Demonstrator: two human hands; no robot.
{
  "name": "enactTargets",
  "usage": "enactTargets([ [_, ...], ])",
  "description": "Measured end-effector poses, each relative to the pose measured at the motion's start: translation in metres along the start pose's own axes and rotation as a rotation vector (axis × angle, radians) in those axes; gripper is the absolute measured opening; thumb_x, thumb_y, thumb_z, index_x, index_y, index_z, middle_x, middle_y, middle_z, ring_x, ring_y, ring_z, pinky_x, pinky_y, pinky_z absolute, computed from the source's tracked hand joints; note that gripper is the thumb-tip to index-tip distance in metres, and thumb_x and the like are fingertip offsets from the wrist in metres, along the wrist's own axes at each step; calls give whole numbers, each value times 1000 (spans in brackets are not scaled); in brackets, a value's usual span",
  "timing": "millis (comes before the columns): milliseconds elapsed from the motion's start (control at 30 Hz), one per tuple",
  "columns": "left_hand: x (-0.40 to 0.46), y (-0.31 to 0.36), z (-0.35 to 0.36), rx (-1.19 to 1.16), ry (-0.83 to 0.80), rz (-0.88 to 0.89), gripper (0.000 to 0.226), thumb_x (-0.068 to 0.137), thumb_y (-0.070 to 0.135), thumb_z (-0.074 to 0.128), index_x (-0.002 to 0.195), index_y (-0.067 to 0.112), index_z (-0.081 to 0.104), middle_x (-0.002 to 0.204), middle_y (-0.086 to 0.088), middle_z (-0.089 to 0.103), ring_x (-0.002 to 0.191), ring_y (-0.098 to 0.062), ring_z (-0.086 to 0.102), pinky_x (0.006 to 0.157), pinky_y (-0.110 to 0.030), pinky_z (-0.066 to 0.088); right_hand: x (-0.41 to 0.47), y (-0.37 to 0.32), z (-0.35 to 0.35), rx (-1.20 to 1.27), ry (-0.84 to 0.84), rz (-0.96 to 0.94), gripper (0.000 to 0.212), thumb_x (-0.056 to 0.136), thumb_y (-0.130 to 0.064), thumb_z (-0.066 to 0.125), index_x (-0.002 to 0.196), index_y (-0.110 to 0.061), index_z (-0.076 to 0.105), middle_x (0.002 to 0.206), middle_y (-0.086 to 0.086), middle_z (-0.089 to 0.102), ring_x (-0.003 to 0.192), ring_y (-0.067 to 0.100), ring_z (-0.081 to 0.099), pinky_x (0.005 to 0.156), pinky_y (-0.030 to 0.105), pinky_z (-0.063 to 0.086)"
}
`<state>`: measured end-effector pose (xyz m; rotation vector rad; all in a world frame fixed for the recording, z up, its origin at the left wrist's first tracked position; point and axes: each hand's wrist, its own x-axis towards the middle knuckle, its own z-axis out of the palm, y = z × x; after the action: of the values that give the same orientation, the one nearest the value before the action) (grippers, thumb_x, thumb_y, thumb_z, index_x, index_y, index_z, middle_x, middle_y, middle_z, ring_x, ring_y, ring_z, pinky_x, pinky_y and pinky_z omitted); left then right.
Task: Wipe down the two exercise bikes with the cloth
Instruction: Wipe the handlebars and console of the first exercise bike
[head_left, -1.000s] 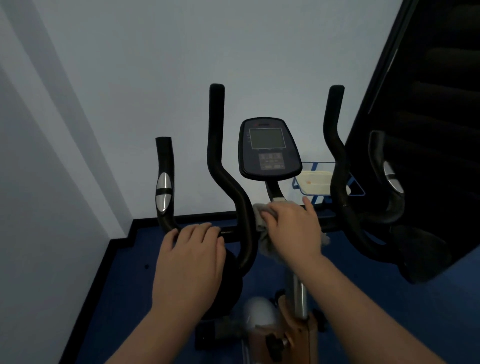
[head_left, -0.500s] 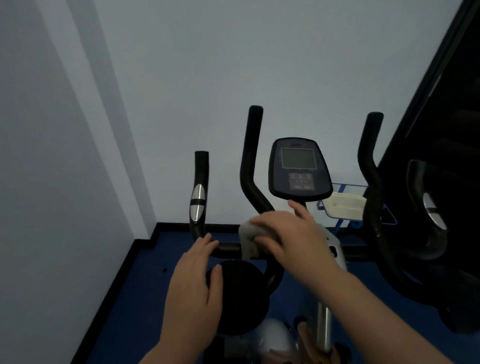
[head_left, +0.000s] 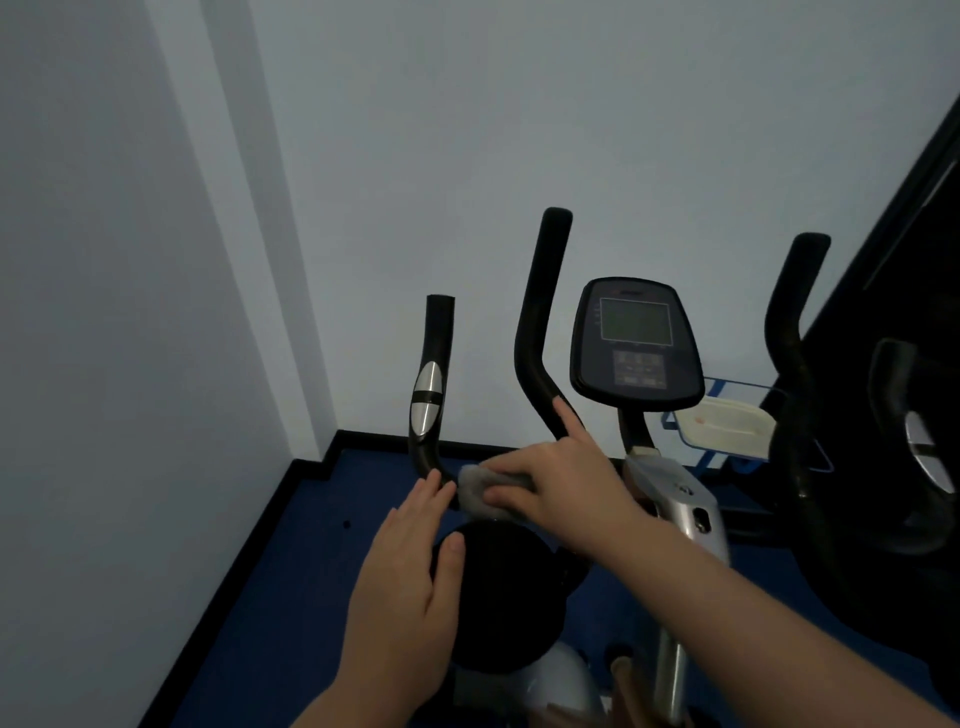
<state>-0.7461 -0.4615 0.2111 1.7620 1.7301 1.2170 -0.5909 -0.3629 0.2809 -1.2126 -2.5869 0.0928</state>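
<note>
The fingers (head_left: 511, 496) of the right hand (head_left: 558, 480) curl over a grey cloth (head_left: 480, 491), pressing it onto the horizontal bar of the exercise bike (head_left: 670, 493); the index finger sticks out straight and touches the inner left handlebar (head_left: 537, 332). Most of the cloth is hidden under the palm, so only its left end shows. The left hand (head_left: 410, 587) lies flat with its fingers straight and close together, thumb apart; their tips reach the bend of the outer left grip (head_left: 431, 384), though whether they actually touch it is hard to make out. Below this hand a round black part of the bike is partly covered.

The console (head_left: 634, 343) stands upright behind the right hand, its screen dim and its buttons unreadable. To the right, further black handlebars (head_left: 792, 322) merge into a dark area where shapes are hard to separate. A blue-framed rack with a pale tray (head_left: 724, 423) shows between them, partly blocked. The bike's lower frame is cut off by the bottom edge. The blue floor (head_left: 291, 561) meets a pale wall (head_left: 415, 130).
</note>
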Motion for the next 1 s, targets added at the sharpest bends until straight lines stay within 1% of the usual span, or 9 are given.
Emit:
enactTargets([
  [200, -4, 0, 0, -30, 12, -11, 38, 93, 50, 31, 130, 56, 32, 144, 39, 24, 135, 16, 21, 116, -29, 26, -16, 17, -10, -145, -38, -85, 19, 88, -42, 58, 100, -39, 72, 88, -15, 73, 88, 2, 64, 118, 25, -11],
  [267, -3, 1, 0, -46, 24, -21, 39, 91, 49, 32, 129, 56, 35, 144, 38, 26, 135, 16, 22, 114, -27, 28, -11, 5, 0, -86, -11, -11, 22, 89, -44, 59, 106, -39, 71, 91, -11, 73, 90, 5, 64, 119, 27, 11],
  [333, -3, 1, 0, -60, 28, -27, 38, 91, 48, 33, 128, 56, 36, 144, 38, 27, 135, 16, 23, 111, -24, 28, -1, -6, 7, 28, -5, 36, 25, 89, -44, 60, 111, -37, 70, 98, -8, 72, 95, 11, 63, 102, 28, 39],
  [367, -3, 2, 1, -61, 30, -23, 38, 91, 47, 33, 128, 56, 36, 144, 38, 27, 134, 16, 23, 110, -22, 28, 4, -8, 8, 75, -21, 39, 25, 89, -43, 61, 111, -36, 70, 101, -7, 71, 97, 12, 63, 93, 30, 45],
  [533, -4, -1, 1, -50, 16, -30, 50, 91, 50, 33, 141, 45, 35, 145, 36, 28, 134, 16, 23, 113, -26, 30, 2, 10, -5, 85, -152, 58, 22, 84, -41, 67, 100, -26, 72, 100, -7, 66, 95, 12, 59, 85, 34, 48],
  [667, -4, 1, -1, -89, 5, -43, 42, 95, 55, 29, 136, 54, 28, 146, 38, 25, 135, 16, 22, 115, -29, 29, -3, 5, -5, 12, -150, 88, 17, 83, -38, 67, 96, -28, 72, 95, -8, 66, 91, 10, 60, 83, 30, 49],
  [833, -1, -1, -3, -154, -12, -15, 53, 96, 27, 52, 137, 48, 26, 149, 32, 24, 134, 17, 23, 110, -14, 27, 27, -22, 2, 199, -164, 166, 26, 84, -41, 68, 106, -27, 71, 98, -6, 70, 92, 10, 62, 86, 32, 51],
  [933, 5, -8, -12, -182, -121, 33, 70, 89, 46, 55, 144, 43, 13, 151, 35, 10, 136, 19, 13, 106, -3, 20, 24, -21, 3, 178, -170, 227, 28, 80, -45, 70, 105, -32, 71, 100, -8, 70, 95, 8, 62, 85, 31, 50],
  [1000, 15, -19, -24, -208, -169, 37, 71, 86, 62, 47, 146, 43, 14, 150, 39, 8, 136, 20, 10, 108, -6, 17, 9, -14, 0, 145, -119, 316, 31, 73, -48, 74, 102, -38, 72, 98, -14, 71, 93, 2, 62, 81, 23, 47],
])
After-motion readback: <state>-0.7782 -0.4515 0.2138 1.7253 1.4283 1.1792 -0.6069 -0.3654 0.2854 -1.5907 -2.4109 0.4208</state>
